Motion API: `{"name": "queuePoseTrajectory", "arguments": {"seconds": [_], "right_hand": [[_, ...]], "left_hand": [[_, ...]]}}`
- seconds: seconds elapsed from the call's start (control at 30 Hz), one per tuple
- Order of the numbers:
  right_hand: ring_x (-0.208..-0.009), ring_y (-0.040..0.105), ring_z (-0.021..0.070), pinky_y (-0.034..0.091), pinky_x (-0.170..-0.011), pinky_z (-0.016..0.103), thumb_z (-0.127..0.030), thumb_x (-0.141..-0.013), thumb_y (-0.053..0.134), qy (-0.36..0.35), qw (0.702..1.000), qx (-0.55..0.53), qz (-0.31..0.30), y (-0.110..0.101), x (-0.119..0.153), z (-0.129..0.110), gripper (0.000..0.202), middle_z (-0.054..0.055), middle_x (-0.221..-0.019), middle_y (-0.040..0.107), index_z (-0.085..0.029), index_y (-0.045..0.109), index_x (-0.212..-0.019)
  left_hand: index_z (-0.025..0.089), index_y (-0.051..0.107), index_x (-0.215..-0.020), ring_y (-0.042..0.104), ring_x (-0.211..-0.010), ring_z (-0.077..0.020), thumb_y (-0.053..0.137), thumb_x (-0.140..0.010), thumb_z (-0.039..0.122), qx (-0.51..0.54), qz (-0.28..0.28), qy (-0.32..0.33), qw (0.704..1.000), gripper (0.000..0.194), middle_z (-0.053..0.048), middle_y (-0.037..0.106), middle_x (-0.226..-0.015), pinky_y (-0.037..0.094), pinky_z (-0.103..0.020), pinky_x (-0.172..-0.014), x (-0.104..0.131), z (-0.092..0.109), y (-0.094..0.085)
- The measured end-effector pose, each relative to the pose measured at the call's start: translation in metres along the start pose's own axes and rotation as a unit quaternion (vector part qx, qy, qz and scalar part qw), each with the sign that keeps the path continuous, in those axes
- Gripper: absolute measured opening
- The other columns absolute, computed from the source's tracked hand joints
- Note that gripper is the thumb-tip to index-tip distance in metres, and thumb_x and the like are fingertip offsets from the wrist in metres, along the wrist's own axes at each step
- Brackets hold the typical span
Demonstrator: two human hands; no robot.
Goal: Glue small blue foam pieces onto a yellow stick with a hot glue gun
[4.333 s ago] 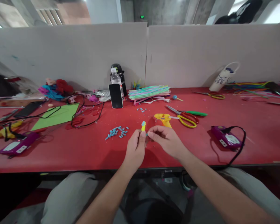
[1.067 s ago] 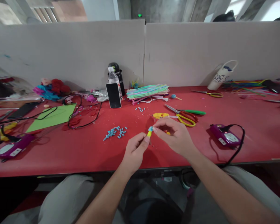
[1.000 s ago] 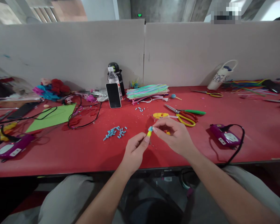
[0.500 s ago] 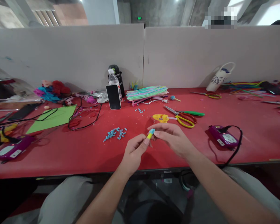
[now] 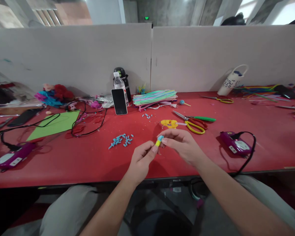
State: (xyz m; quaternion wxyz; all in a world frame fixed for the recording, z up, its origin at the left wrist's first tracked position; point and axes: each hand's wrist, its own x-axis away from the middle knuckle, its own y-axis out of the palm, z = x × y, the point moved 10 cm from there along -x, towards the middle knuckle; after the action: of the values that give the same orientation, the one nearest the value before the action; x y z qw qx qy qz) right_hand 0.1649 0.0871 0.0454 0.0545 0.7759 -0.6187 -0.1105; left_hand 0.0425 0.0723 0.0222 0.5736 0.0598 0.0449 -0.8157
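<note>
A small blue and yellow piece [image 5: 158, 141] is between my two hands, above the red table [image 5: 88, 164]. My left hand [image 5: 143, 158] pinches its yellow lower end. The fingertips of my right hand [image 5: 183, 144] close on its light blue top. Just beyond my right hand lies a yellow glue gun [image 5: 169, 123] with a clear stick in its back. Several small blue pieces [image 5: 118, 140] lie in a loose pile to the left of my hands, with a few more [image 5: 147, 116] farther back.
Scissors [image 5: 195, 126] and a green-handled tool [image 5: 204, 119] lie right of the glue gun. Behind are a propped phone [image 5: 119, 102], bottles and a pipe-cleaner bundle [image 5: 154, 98]. Purple power boxes [image 5: 236, 144] with cables sit at both sides. A green sheet [image 5: 55, 124] lies left.
Both hands keep their grip on the piece, almost unmoved. At the far left, a yellow item and a hand-like shape near the purple box have gone from view.
</note>
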Motion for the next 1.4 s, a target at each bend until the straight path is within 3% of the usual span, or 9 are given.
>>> {"name": "queuePoseTrajectory", "arguments": {"seconds": [0.33,0.43,0.6,0.67,0.77,0.9,1.03,1.23,1.4], "right_hand": [[-0.071,0.065,0.013,0.055,-0.071,0.029,-0.029,-0.076,0.078,-0.001,1.0,0.021,0.0,0.001,0.001,0.0,0.015,0.002,-0.08,0.072,-0.019,0.074,-0.087],[-0.082,0.067,0.0162,0.056,-0.078,0.032,-0.032,-0.077,0.077,0.007,0.999,0.04,0.001,-0.001,0.0,0.0,0.024,0.005,-0.09,0.073,-0.019,0.074,-0.097],[-0.089,0.067,0.0186,0.053,-0.081,0.033,-0.036,-0.082,0.072,0.024,0.985,0.164,-0.048,-0.007,-0.002,0.003,0.029,0.007,-0.1,0.073,-0.018,0.069,-0.104],[-0.077,0.064,0.0167,0.05,-0.069,0.03,-0.038,-0.084,0.068,0.03,0.953,0.29,-0.078,-0.018,0.0,0.006,0.021,0.004,-0.086,0.071,-0.018,0.069,-0.091],[-0.054,0.051,0.0127,0.035,-0.049,0.027,-0.046,-0.087,0.062,0.071,0.868,0.482,-0.1,-0.053,0.005,0.018,0.032,0.0,-0.061,0.061,-0.019,0.063,-0.07],[-0.052,0.05,0.0143,0.032,-0.049,0.029,-0.058,-0.084,0.06,0.112,0.808,0.578,-0.008,-0.111,-0.002,0.02,0.045,0.002,-0.057,0.059,-0.019,0.061,-0.063],[-0.074,0.061,0.0216,0.043,-0.064,0.031,-0.061,-0.075,0.069,0.047,0.816,0.568,0.098,-0.12,-0.021,0.012,0.049,0.008,-0.087,0.069,-0.018,0.069,-0.098],[-0.082,0.063,0.0274,0.045,-0.073,0.036,-0.047,-0.072,0.073,0.007,0.869,0.481,0.115,-0.098,-0.043,0.04,0.033,0.01,-0.083,0.068,-0.016,0.068,-0.083],[-0.079,0.066,0.021,0.051,-0.07,0.033,-0.042,-0.083,0.063,0.007,0.927,0.367,0.079,-0.083,-0.039,0.037,0.034,0.008,-0.096,0.071,-0.016,0.067,-0.104]], "left_hand": [[0.016,0.06,-0.073,0.032,-0.056,-0.0094,0.056,-0.092,0.041,-0.005,0.006,-0.006,1.0,0.032,0.003,0.042,-0.06,0.026,-0.024,-0.054,0.002,0.001,0.0],[0.016,0.061,-0.074,0.029,-0.054,-0.0089,0.056,-0.092,0.041,0.005,0.01,-0.006,1.0,0.032,0.004,0.038,-0.057,0.023,-0.025,-0.053,0.002,-0.001,-0.002],[0.015,0.064,-0.081,0.025,-0.052,-0.0082,0.053,-0.096,0.042,0.053,0.019,-0.004,0.998,0.032,0.006,0.03,-0.055,0.02,-0.025,-0.051,-0.001,-0.003,-0.007],[0.015,0.064,-0.088,0.023,-0.05,-0.0079,0.051,-0.097,0.043,0.061,0.026,-0.008,0.998,0.032,0.007,0.03,-0.054,0.019,-0.025,-0.05,-0.002,-0.002,-0.009],[0.014,0.062,-0.097,0.021,-0.049,-0.0075,0.049,-0.098,0.044,0.066,0.034,-0.019,0.997,0.032,0.008,0.029,-0.053,0.019,-0.024,-0.049,-0.004,-0.001,-0.012],[0.016,0.057,-0.1,0.019,-0.046,-0.0072,0.049,-0.097,0.045,0.069,0.047,-0.034,0.996,0.03,0.01,0.029,-0.051,0.018,-0.022,-0.047,-0.005,-0.003,-0.015],[0.017,0.055,-0.089,0.023,-0.045,-0.0065,0.049,-0.097,0.046,0.055,0.05,-0.04,0.996,0.031,0.009,0.033,-0.049,0.022,-0.02,-0.046,-0.005,-0.005,-0.016],[0.017,0.053,-0.079,0.042,-0.047,-0.0077,0.05,-0.094,0.048,0.034,0.078,-0.053,0.995,0.035,0.004,0.05,-0.055,0.034,-0.02,-0.047,-0.006,-0.005,-0.022],[0.019,0.049,-0.075,0.04,-0.044,-0.0081,0.047,-0.095,0.043,0.023,0.119,-0.072,0.99,0.031,0.005,0.049,-0.05,0.032,-0.019,-0.043,-0.007,-0.005,-0.031]]}}
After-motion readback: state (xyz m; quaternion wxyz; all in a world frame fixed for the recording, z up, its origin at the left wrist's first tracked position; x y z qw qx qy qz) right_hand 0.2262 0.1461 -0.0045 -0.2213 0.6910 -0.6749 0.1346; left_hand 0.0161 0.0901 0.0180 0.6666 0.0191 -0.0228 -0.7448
